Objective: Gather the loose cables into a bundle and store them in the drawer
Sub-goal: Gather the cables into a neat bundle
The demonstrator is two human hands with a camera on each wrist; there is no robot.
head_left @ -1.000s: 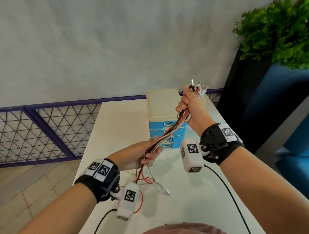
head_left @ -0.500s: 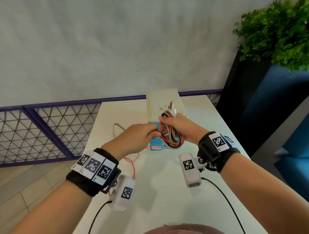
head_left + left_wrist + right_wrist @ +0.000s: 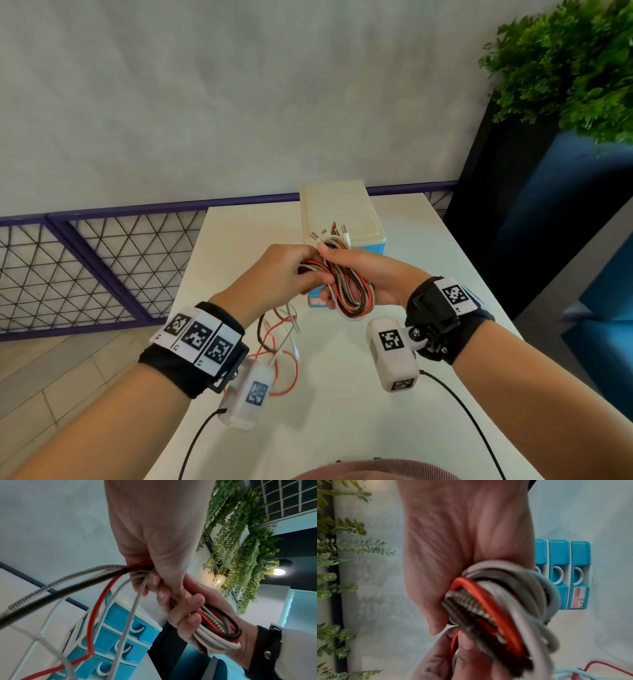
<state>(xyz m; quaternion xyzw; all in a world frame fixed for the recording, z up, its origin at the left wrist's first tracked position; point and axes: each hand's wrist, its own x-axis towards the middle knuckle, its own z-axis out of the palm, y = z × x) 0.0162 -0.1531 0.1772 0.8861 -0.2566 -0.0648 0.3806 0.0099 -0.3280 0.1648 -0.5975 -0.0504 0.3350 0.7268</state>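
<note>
A folded bundle of red, white, black and braided cables (image 3: 347,291) lies across my right hand (image 3: 356,274), whose fingers curl round it above the table; the plug ends (image 3: 329,234) stick up past the thumb. My left hand (image 3: 291,270) grips the same cables (image 3: 137,568) just left of the bundle. Their loose tails (image 3: 279,335) hang down from it to the tabletop. Behind both hands stands the small drawer unit (image 3: 337,209), cream on top with blue drawers (image 3: 123,632), all closed in the right wrist view (image 3: 563,574).
The white table (image 3: 428,260) ends at a purple mesh railing (image 3: 85,260) on the left and far side. A dark planter with green foliage (image 3: 565,68) rises at the right. Wrist camera leads (image 3: 469,421) trail over the near table.
My right hand came down from its raised position to just in front of the drawer unit. The long cables are now folded into a short looped bundle, and my left hand has closed in beside it.
</note>
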